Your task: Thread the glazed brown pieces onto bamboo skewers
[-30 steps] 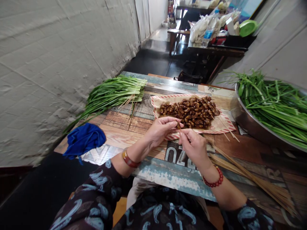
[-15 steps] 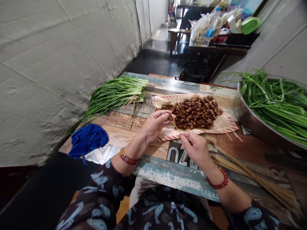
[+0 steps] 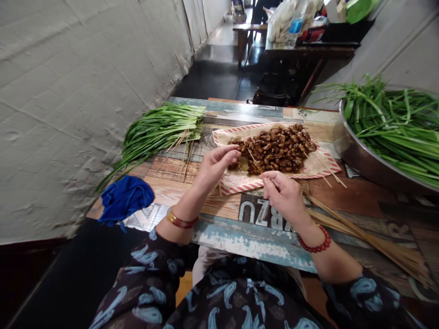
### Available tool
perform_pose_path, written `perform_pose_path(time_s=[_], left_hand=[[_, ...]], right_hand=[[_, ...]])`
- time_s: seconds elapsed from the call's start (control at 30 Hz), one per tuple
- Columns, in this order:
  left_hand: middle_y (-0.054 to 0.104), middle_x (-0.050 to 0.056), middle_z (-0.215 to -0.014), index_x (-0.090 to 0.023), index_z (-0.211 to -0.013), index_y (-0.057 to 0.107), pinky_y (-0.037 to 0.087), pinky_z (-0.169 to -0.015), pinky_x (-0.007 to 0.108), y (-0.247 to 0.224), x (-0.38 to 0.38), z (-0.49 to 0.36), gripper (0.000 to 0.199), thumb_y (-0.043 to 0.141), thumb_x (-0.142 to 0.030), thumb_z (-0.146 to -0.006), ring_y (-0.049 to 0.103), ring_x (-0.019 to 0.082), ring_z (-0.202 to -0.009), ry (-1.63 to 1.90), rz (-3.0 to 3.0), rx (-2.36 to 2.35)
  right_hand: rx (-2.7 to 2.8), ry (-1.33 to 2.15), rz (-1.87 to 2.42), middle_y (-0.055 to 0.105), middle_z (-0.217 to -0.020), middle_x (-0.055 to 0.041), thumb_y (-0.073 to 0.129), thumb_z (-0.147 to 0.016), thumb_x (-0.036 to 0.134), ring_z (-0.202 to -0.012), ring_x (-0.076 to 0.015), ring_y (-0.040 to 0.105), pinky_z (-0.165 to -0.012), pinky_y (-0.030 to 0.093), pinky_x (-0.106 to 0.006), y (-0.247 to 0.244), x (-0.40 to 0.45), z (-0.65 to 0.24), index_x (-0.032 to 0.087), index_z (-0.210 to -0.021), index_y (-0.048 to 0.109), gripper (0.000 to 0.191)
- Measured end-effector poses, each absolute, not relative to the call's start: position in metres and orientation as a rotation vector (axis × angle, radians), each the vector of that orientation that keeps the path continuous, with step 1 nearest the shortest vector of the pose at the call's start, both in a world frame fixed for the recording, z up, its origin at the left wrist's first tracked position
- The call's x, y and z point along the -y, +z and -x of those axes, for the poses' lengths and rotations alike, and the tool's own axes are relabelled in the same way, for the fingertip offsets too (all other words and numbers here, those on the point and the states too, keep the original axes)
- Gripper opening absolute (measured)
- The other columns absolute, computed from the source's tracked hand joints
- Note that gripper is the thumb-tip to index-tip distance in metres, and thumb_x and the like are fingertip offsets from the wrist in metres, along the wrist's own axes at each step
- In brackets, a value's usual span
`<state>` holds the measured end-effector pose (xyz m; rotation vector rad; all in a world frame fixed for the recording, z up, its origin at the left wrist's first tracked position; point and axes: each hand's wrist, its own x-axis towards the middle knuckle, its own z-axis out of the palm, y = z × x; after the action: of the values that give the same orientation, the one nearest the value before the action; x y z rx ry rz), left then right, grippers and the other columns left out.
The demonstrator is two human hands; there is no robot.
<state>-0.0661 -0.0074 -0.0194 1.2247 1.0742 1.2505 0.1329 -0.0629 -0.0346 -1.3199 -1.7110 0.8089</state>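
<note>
A heap of glossy brown pieces that look like silkworm pupae lies on a paper sheet with a red-striped edge. At the heap's left side is my left hand, its thumb and fingers slightly apart and nothing visible between them. My right hand is closed in a pinch at the sheet's front edge. A thin wooden skewer slants over the heap towards those pinched fingertips; its lower end blends with the brown pieces. Other skewers rest on the sheet's right side.
Green chives lie at the back left, with loaded skewers by their cut ends. A blue cloth sits at the left edge. Bare skewers lie at right, below a metal bowl of greens.
My left hand has come away from the skewer tip and its fingers have loosened. My right hand stays pinched near the same place. The view has tilted down slightly.
</note>
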Motion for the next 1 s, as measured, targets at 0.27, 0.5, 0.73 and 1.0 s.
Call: perform_pose_path(time_s=[0.27,0.5,0.73,1.0], left_hand=[[0.067,0.009,-0.093,-0.018,-0.088,0.073,0.040,-0.084,0.037,-0.026,-0.008,0.090,0.016,0.060,-0.027,-0.085,0.056,0.022,-0.090,0.908,-2.286,-1.587],[0.065,0.011,-0.097,-0.020,-0.085,0.073,0.036,-0.080,0.042,-0.030,-0.003,0.082,0.014,0.066,-0.030,-0.079,0.050,0.029,-0.095,0.498,-2.666,-1.706],[0.067,0.013,-0.093,-0.020,-0.082,0.069,0.035,-0.079,0.044,-0.027,-0.002,0.079,0.011,0.059,-0.017,-0.078,0.049,0.030,-0.095,0.583,-2.592,-1.719],[0.063,0.002,-0.077,-0.018,-0.100,0.066,0.040,-0.063,0.026,-0.021,-0.001,0.079,0.024,0.065,-0.029,-0.079,0.055,0.014,-0.069,1.133,-1.539,-1.174]], right_hand=[[1.711,0.762,1.340,0.064,-0.061,0.0007,0.052,-0.088,0.029,-0.045,-0.0102,0.054,-0.047,0.041,-0.021,-0.035,0.061,-0.137,0.018,-0.088,0.066,0.018],[1.760,0.698,1.312,0.065,-0.058,0.0007,0.051,-0.088,0.027,-0.046,-0.0119,0.055,-0.049,0.042,-0.023,-0.030,0.060,-0.134,0.019,-0.082,0.066,0.017],[1.757,0.700,1.320,0.065,-0.058,0.0004,0.051,-0.087,0.027,-0.047,-0.0125,0.055,-0.050,0.042,-0.023,-0.032,0.061,-0.133,0.019,-0.083,0.066,0.017],[1.732,0.743,1.306,0.063,-0.055,0.0016,0.051,-0.088,0.028,-0.047,-0.0124,0.056,-0.048,0.042,-0.023,-0.030,0.062,-0.132,0.019,-0.085,0.066,0.018]])
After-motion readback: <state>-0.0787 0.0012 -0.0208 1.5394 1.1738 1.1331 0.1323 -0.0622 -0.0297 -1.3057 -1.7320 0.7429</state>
